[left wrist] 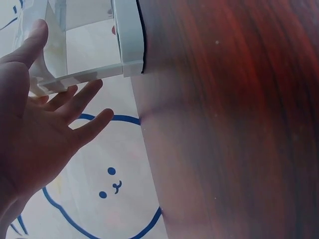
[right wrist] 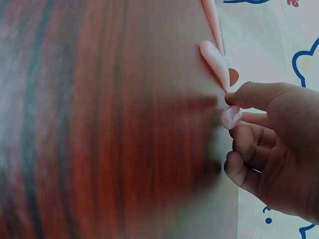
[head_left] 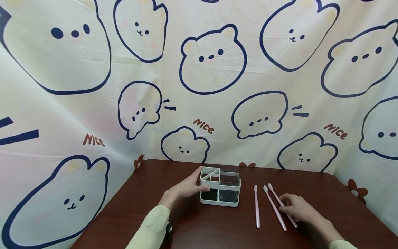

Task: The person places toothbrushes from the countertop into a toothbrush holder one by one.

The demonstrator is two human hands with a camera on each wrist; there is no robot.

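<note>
A white desktop organizer with clear dark-looking compartments and a divided top stands near the table's back edge. At its left side my left hand holds it, thumb at the front and fingers around the far side; the left wrist view shows thumb and fingers on either side of its frame. Three pink toothbrushes lie to the right of the organizer. My right hand pinches the rightmost toothbrush along its handle, whose end pokes out between thumb and fingers. Beside it are the middle toothbrush and the left toothbrush.
The dark brown wooden table carries all of these. Behind it and at both sides hangs a pale cloth printed with blue cartoon animal outlines, reaching down to the table's back edge.
</note>
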